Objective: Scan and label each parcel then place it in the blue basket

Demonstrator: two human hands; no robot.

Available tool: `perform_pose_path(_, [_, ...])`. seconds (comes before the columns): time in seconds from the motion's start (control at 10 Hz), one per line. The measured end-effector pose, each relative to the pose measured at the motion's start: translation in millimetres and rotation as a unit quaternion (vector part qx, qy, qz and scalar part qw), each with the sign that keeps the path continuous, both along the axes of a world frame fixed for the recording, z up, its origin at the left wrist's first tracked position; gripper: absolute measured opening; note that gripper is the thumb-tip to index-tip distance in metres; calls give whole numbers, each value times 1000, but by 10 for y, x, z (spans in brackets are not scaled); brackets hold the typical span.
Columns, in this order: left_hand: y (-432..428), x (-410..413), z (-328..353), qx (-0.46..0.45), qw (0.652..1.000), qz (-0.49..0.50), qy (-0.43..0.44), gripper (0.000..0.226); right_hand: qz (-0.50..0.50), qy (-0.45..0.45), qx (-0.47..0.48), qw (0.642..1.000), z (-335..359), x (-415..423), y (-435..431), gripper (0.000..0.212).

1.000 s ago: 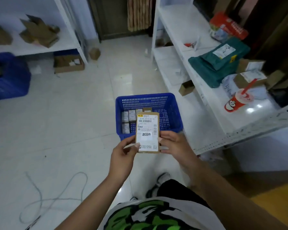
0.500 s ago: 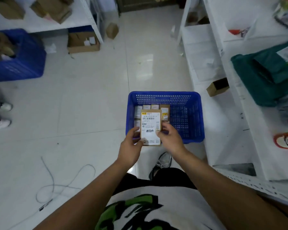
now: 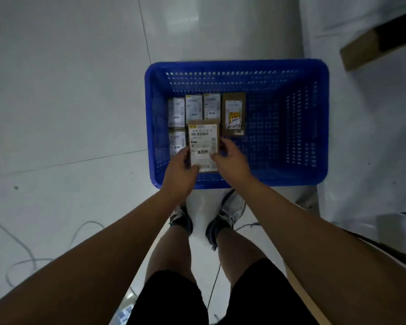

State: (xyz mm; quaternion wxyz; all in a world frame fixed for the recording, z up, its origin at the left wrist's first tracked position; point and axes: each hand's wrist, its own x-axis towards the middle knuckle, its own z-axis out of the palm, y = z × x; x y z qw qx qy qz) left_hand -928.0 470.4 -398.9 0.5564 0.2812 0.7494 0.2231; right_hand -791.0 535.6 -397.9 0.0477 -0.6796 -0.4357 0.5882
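A small brown cardboard parcel [image 3: 203, 143] with a white shipping label sits between both my hands, label up, over the inside of the blue basket [image 3: 291, 66]. My left hand [image 3: 179, 171] grips its lower left edge and my right hand [image 3: 230, 160] grips its right edge. The blue basket stands on the white floor in front of my feet. Several labelled parcels [image 3: 193, 109] lie in rows in its left half, and a longer brown parcel [image 3: 233, 113] lies beside them. Whether the held parcel touches the basket bottom is not clear.
A white shelf unit [image 3: 366, 137] runs along the right, with a brown box [image 3: 370, 43] on its lower level. Grey cables [image 3: 21, 249] lie on the floor at the left. My shoes [image 3: 225, 216] stand just behind the basket.
I have bent down toward the basket, so it fills more of the view. Both hands have lowered the parcel from above the basket's near rim into the basket.
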Motion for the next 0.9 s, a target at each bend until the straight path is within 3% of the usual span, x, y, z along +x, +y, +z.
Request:
perform_pose_path(0.2, [294,-146,-1798,-56,997,-45,12,48,22,-30,-62,997,-1939,-183,218,50])
perform_pose_path(0.3, [387,-174,-2382,-93,993,-68,29,44,24,-35,-100,994,-2628,-244,316,54])
perform_pose_path(0.4, [452,-201,-2845,-114,990,-67,40,55,32,-44,-107,993,-3047,-279,407,54])
perform_pose_path(0.7, [468,-268,-3279,-110,971,-160,137,54,1,14,-147,989,-3497,-429,385,56])
perform_pose_path(0.9, [574,-305,-3016,-107,975,-161,111,64,-11,16,-129,991,-3228,-435,387,63])
